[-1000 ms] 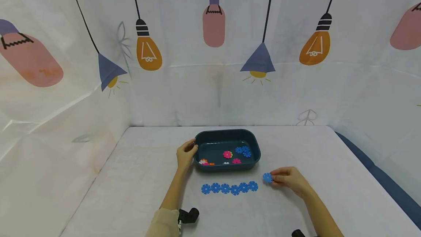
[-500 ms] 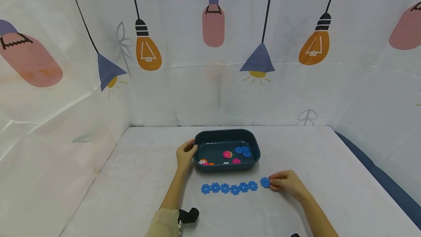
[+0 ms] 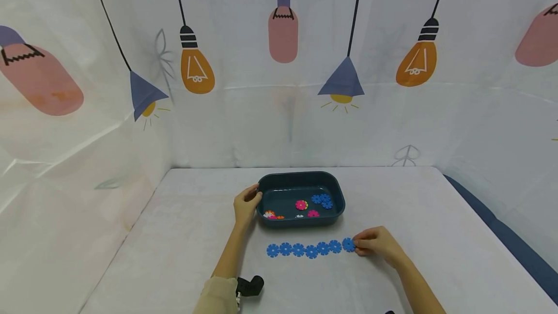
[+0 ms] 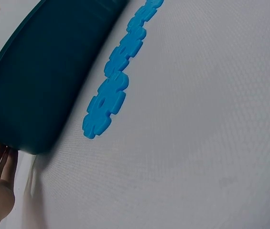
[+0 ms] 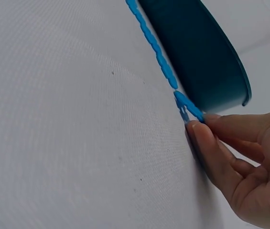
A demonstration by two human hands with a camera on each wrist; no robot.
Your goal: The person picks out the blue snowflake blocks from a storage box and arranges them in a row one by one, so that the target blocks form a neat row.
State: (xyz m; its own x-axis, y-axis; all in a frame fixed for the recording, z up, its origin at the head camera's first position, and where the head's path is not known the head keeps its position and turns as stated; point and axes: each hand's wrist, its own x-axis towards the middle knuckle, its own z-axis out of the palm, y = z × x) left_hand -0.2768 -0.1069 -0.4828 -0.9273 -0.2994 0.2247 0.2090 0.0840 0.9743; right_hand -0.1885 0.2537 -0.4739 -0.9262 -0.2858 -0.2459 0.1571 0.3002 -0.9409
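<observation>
In the head view my right hand [image 3: 378,244] pinches a blue flower-shaped plastic disc [image 3: 348,244] at its right edge, thumb and fingers on it. The right wrist view shows this disc [image 5: 188,105] tilted, its far edge low at the end of a row of blue discs [image 5: 156,50]; I cannot tell whether they touch. That row [image 3: 298,249] lies on the white table in front of a dark teal tray [image 3: 301,224]. My left hand [image 3: 246,205] holds the tray's left end at the rim. In the left wrist view its fingers [image 4: 9,167] are against the tray's end wall.
Inside the tray lie a few more blue discs [image 3: 325,201], a pink disc [image 3: 301,205] and several pink, orange and white ones near its front wall. White sheeting [image 3: 244,130] printed with lamps hangs behind the white-covered table [image 3: 183,236].
My right hand has moved left and slightly down with the blue disc, bringing it to the right end of the row. The left hand and the tray stay put.
</observation>
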